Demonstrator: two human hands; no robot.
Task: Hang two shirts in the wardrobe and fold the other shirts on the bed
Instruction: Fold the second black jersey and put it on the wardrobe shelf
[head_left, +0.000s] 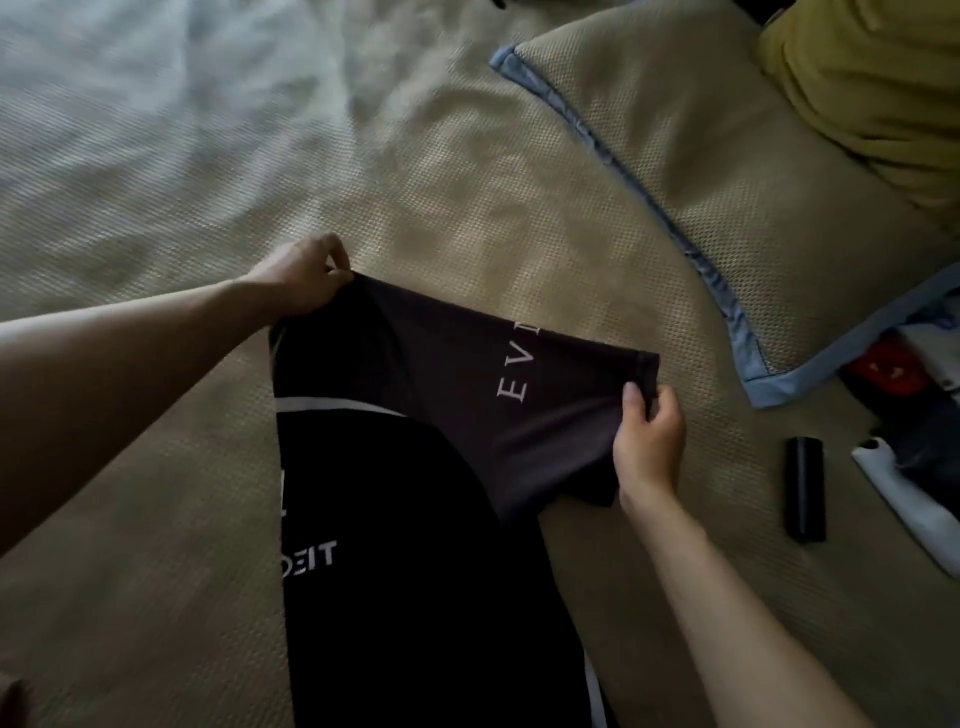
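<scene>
Nearest the camera, a black shirt (415, 597) lay flat on the bed (156, 519), running from the bottom edge of the view up toward the middle, white lettering showing on its lower half and a pale band across it higher up. Over its upper end lay a dark grey shirt (467, 374), also lettered in white, stretched as a band from upper left down to lower right.

Both hands held that grey shirt by its two ends. The right hand (649, 441) pinched the lower right end, thumb on top and fingers curled beneath the cloth. The left hand (306, 275), reaching farther out, gripped the upper left end with its fingers closed on a bunched corner. So the cloth's long axis ran hand to hand, slanted across the black shirt, with the right hand the nearer one and the left the farther. Any coming fold probably turned on that line: the slack cloth lay between the two grips, toward the person from the left fingers and to the left of the right fingers.

Just right of the right hand a small black cylinder (805, 488) lay on the cover, and past it, at the frame's right edge, a heap of mixed clothes (914, 405). Beyond, a pillow (675, 182) with a blue border sat against a yellow cloth (872, 78) in the far corner.
</scene>
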